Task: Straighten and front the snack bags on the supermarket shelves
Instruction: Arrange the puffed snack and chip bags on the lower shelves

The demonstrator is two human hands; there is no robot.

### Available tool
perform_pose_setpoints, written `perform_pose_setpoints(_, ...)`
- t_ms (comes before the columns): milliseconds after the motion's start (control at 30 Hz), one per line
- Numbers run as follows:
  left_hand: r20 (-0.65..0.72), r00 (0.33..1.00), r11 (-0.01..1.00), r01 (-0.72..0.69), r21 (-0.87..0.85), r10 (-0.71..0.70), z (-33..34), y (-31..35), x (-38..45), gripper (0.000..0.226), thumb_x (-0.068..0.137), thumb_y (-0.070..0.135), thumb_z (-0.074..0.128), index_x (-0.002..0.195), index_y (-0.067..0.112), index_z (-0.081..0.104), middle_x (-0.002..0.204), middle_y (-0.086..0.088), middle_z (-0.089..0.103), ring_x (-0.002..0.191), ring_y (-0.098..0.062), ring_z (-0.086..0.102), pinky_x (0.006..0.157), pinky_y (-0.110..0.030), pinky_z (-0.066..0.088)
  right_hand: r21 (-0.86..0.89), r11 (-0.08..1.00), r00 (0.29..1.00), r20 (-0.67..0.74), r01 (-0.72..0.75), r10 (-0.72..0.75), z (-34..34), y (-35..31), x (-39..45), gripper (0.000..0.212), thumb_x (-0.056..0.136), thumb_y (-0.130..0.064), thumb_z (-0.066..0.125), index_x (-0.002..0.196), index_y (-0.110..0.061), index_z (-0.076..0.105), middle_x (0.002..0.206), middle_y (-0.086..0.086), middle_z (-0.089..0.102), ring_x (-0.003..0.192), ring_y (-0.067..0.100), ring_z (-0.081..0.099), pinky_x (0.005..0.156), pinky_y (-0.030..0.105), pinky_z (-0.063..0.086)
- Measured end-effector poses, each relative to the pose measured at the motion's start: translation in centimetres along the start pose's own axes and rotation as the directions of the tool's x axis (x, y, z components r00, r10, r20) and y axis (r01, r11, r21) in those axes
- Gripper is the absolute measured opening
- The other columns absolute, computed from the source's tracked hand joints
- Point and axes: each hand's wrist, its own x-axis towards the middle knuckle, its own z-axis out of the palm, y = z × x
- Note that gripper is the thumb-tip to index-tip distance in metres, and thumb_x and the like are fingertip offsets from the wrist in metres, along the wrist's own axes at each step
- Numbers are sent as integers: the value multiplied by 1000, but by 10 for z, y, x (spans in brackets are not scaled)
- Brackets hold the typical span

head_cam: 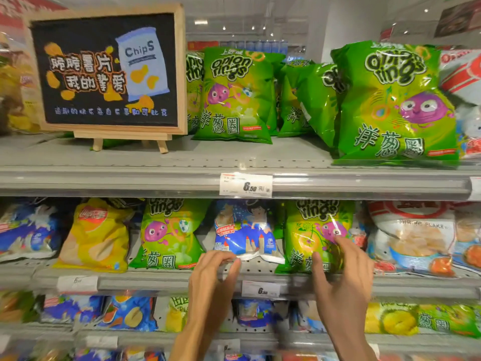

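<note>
Both hands are up at the middle shelf, closest to me. The left hand has its fingers curled over the crimped bottom edge of a blue snack bag, pinching that silver seam just above the shelf's front lip. The right hand rests on the green onion rings bag just right of the blue one, fingers spread and loosely bent against its front, the thumb low on the pack; whether it truly grips I cannot tell. Left of the blue bag stands another green onion rings pack, then a yellow chip bag leaning over. Below the blue bag a price tag sits on the shelf rail. Above it, on the upper shelf, a chalkboard chips sign stands left of more green bags.
</note>
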Motion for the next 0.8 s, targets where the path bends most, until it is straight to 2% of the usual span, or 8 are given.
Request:
perform_pose_setpoints(100, -135, 990, 998, -41, -45, 34, -29, -13, 12, 16, 84, 17, 76, 86, 30, 67, 90, 21, 62, 87, -2, 60, 80, -12, 43, 22, 999, 995, 89, -50, 48, 21, -22, -11, 37, 92, -25, 70, 122, -6, 64, 115, 6, 66, 108, 29, 60, 99, 28, 38)
perform_pose_setpoints(200, -273, 962, 998, 10, -62, -27, -64, -35, 29, 14, 80, 23, 67, 92, 30, 66, 95, 15, 62, 93, -7, 56, 88, -4, 31, -15, 991, 972, 194, -135, 136, 49, -43, -21, 40, 86, -17, 78, 122, -8, 65, 116, 7, 68, 109, 31, 63, 95, 20, 33)
perform_pose_setpoints(333, -271, 952, 989, 129, -75, -144, -96, -75, 51, 39, 80, 36, 68, 115, 21, 59, 113, 3, 56, 108, -14, 46, 95, -17, 28, -64, 981, 945, 264, -185, 196, 77, -62, -24, 52, 85, -27, 79, 129, -5, 61, 123, 11, 65, 113, 30, 60, 96, 31, 41)
perform_pose_setpoints(400, -168, 950, 964, 255, -80, -265, -103, -95, 63, 63, 80, 44, 76, 131, 19, 50, 125, 0, 51, 118, -16, 44, 99, -27, 32, -119, 976, 930, 299, -184, 212, 87, -65, -21, 63, 83, -28, 82, 134, 0, 57, 127, 18, 63, 117, 33, 58, 98, 33, 41)
perform_pose_setpoints(500, 57, 910, 901, 414, -128, -410, -109, -115, 80, 99, 67, 51, 85, 146, 20, 36, 137, 1, 51, 126, -18, 49, 107, -38, 41, -171, 958, 884, 376, -230, 279, 96, -66, -7, 82, 82, -35, 82, 145, 3, 46, 140, 21, 56, 129, 35, 53, 107, 40, 41)
perform_pose_setpoints(600, 259, 861, 849, 490, -195, -438, -113, -127, 94, 118, 49, 59, 89, 147, 21, 36, 124, 8, 62, 109, -11, 61, 91, -28, 51, -194, 924, 815, 435, -330, 382, 105, -66, 13, 86, 77, -47, 84, 143, -6, 47, 129, 15, 65, 117, 33, 62, 97, 42, 50)
perform_pose_setpoints(700, 370, 821, 836, 521, -171, -435, -113, -138, 104, 122, 31, 75, 85, 136, 25, 46, 115, 9, 67, 103, -12, 65, 90, -33, 53, -203, 892, 751, 483, -404, 450, 115, -68, 33, 66, 68, -54, 87, 112, -14, 57, 104, 6, 73, 93, 25, 70, 84, 40, 57)
perform_pose_setpoints(800, 456, 817, 842, 490, -226, -353, -112, -141, 111, 95, 34, 73, 87, 114, 27, 64, 101, 10, 75, 96, -11, 71, 82, -28, 54, -180, 857, 649, 583, -483, 489, 124, -65, 47, 58, 60, -55, 90, 95, -15, 67, 92, 3, 77, 83, 18, 73, 81, 40, 61)
